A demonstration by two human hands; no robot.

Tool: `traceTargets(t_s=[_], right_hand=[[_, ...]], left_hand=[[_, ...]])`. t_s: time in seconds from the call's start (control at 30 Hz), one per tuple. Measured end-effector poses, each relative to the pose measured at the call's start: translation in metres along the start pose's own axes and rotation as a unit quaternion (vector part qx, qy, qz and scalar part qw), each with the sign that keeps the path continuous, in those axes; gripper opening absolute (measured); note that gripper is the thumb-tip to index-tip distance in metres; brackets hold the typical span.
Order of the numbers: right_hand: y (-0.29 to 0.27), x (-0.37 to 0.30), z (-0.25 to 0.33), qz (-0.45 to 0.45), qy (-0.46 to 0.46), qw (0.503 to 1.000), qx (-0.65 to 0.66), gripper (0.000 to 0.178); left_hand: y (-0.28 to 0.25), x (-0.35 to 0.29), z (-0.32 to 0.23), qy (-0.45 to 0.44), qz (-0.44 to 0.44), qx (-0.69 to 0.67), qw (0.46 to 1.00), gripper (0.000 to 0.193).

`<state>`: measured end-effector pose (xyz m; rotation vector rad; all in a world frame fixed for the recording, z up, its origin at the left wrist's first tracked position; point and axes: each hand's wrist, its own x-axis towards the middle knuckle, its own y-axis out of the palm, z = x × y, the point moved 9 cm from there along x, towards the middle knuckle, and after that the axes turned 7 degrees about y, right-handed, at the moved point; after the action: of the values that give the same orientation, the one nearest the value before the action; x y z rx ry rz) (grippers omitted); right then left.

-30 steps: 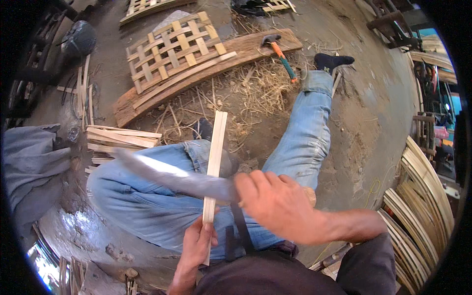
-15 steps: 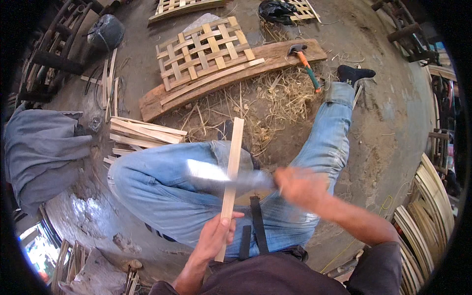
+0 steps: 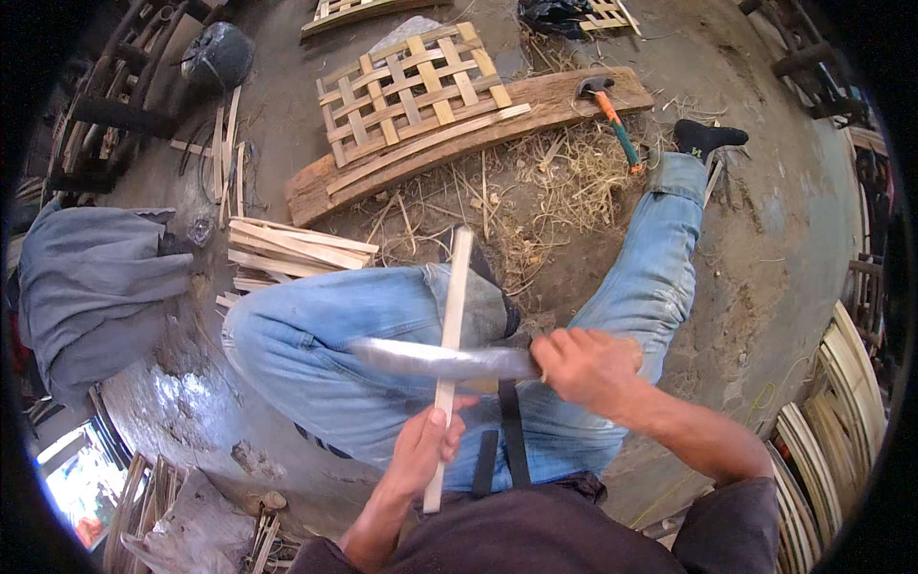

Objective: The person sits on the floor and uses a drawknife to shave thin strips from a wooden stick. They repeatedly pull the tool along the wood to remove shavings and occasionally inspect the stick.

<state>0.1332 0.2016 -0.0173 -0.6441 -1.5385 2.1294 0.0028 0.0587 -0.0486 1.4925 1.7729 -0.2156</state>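
Observation:
My left hand (image 3: pixel 424 442) is closed around the lower part of a pale wooden strip (image 3: pixel 455 297), which stands out from my lap between my legs. In my right hand (image 3: pixel 588 368) I grip the handle of a large knife (image 3: pixel 430 362). Its broad metal blade lies crosswise over the strip, a little above my left hand, pointing left. The blade is slightly blurred, and whether its edge bites into the wood I cannot tell.
Beyond my legs lies a thick wooden plank (image 3: pixel 316 196) with a woven slat panel (image 3: pixel 411 91) and a hammer (image 3: pixel 612 124) on it. Shavings (image 3: pixel 579 191) litter the ground. Cut strips (image 3: pixel 296 247) are piled by my left knee; a grey cloth (image 3: pixel 100 287) hangs at left.
The blade has turned from a blurred sweep to nearly level across the strip. The strip now shows a narrower face. The whole view has shifted slightly.

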Motion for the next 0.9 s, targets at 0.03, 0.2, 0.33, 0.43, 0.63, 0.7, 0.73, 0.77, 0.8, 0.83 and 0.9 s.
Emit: traceTargets(t_s=[0.03,0.2,0.33,0.43,0.63,0.7,0.73,0.77,0.8,0.83,0.9], right_hand=[[0.006,0.002,-0.002,0.027,0.000,0.999,-0.021,0.040],[0.014,0.029,-0.076,-0.003,0.332,0.836,0.437,0.054],[0.021,0.045,-0.043,-0.028,0.305,0.753,0.583,0.060],[-0.002,0.053,-0.022,0.025,0.281,0.878,0.387,0.051],[-0.086,0.022,0.090,0.131,0.057,0.986,0.082,0.027],[-0.088,0.023,0.086,0.129,0.060,0.989,0.051,0.024],[-0.075,0.024,0.067,0.138,0.095,0.985,0.039,0.023],[-0.060,0.023,0.047,0.144,0.127,0.981,0.024,0.022],[-0.047,0.021,0.032,0.098,0.122,0.986,0.055,0.018],[-0.034,0.018,0.015,0.057,0.121,0.987,0.089,0.014],[-0.016,-0.002,0.022,0.103,0.051,0.991,0.065,0.016]], left_hand=[[0.003,-0.001,0.003,-0.029,0.002,-0.026,0.999,0.057],[0.016,-0.010,0.014,-0.063,0.119,0.048,0.990,0.055],[0.032,-0.001,0.010,-0.040,0.106,-0.059,0.992,0.052],[0.024,0.008,0.011,-0.045,0.082,-0.092,0.991,0.045],[0.007,0.006,0.006,0.047,-0.014,0.002,0.999,0.032],[0.009,0.003,-0.002,0.094,-0.016,0.026,0.995,0.032],[0.008,-0.005,-0.006,0.178,-0.014,0.061,0.982,0.033],[0.006,0.002,0.009,-0.005,-0.043,0.020,0.999,0.034],[0.006,0.001,0.002,0.034,-0.041,0.046,0.998,0.034],[0.006,0.003,0.000,0.029,-0.042,0.032,0.998,0.034],[0.005,0.002,0.002,0.024,-0.052,0.025,0.998,0.034]])
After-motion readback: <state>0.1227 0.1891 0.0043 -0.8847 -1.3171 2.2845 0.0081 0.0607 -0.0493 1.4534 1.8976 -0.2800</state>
